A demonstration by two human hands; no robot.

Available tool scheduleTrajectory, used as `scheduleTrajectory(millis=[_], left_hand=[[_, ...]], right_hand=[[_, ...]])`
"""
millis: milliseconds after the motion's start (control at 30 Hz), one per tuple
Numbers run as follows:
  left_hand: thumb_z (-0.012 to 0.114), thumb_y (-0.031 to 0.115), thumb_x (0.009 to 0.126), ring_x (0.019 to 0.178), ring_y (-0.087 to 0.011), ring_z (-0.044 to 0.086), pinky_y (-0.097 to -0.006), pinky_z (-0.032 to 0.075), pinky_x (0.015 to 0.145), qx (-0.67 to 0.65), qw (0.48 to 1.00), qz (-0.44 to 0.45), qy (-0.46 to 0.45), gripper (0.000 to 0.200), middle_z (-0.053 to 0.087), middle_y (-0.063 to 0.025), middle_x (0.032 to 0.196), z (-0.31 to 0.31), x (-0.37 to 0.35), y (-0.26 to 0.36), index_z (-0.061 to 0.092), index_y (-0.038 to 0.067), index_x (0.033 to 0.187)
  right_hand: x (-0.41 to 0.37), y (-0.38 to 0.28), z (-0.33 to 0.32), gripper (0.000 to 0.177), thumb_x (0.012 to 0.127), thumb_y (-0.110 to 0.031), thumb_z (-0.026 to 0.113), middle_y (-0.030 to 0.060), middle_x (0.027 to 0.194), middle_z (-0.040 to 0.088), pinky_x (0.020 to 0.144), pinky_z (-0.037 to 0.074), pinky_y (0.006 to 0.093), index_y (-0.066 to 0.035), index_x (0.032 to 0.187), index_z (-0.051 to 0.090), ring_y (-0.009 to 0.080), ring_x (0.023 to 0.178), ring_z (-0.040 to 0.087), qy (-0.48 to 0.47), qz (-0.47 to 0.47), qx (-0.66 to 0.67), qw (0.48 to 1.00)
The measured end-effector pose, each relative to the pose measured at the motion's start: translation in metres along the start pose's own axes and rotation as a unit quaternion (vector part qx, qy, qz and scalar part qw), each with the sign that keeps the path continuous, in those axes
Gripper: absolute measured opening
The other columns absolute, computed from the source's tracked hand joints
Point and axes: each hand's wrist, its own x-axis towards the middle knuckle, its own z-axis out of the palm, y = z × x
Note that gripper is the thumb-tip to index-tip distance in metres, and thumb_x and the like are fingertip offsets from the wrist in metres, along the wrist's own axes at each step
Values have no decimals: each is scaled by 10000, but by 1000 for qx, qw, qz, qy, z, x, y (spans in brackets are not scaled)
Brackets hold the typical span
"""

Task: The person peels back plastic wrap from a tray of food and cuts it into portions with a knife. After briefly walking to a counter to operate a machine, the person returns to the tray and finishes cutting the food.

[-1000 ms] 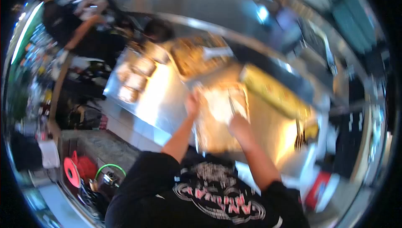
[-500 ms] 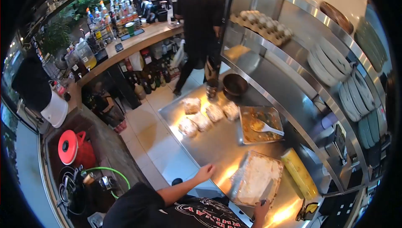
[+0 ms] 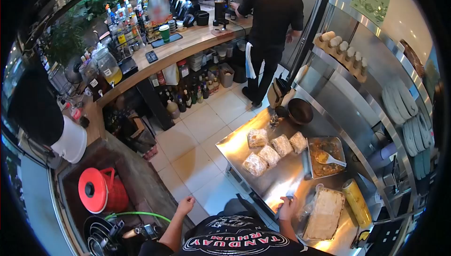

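Note:
My right hand (image 3: 287,207) is at the near edge of the steel table, its fingers closed around a knife (image 3: 290,193); only a short grey part of the blade shows. My left hand (image 3: 186,205) hangs over the floor with loosely curled fingers and nothing visible in them. Right of my right hand lies a pale, rectangular slab of food (image 3: 324,214) in a tray, with crumpled clear plastic wrap (image 3: 306,208) at its left side. A roll of yellowish cling film (image 3: 357,203) lies beyond it.
Several plastic-wrapped food blocks (image 3: 268,155) sit near a sauce-stained tray (image 3: 312,169) with a white spoon (image 3: 334,161). A dark bowl (image 3: 300,111) stands at the table's far end. A person in black (image 3: 272,16) stands at the counter. A red pot (image 3: 112,192) is left.
My view has swung left. My right hand has lifted the knife away from the slab to the table's near edge. My left hand has moved off the table's edge. The person in black now reaches toward the coffee machine.

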Motion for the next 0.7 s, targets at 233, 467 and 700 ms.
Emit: scheduleTrajectory(millis=[233,467,700], left_hand=[[550,255,926,729,-113,601,-257,494,639,-171,981,84,23,267,654,-55,898,-64,82,98,611,25,1047],[594,217,889,719,-160,624,-301,501,674,40,955,280,-84,223,667,-87,856,-158,248,281,629,59,1042],[559,220,856,813,-356,622,-413,500,729,263,927,267,-28,240,651,-186,892,-243,433,326,637,39,994]], right_hand=[[26,-34,149,362,919,-68,490,96,862,616,379,411,240,-35,1251,348,96,442,479,-145,-39,-17,989],[109,-24,299,315,886,-51,526,46,811,631,478,419,210,-6,1185,439,63,525,509,-206,-59,-33,976],[210,-4,452,352,895,-44,508,94,847,631,410,422,236,-16,1220,373,86,469,490,-120,-33,-31,992]])
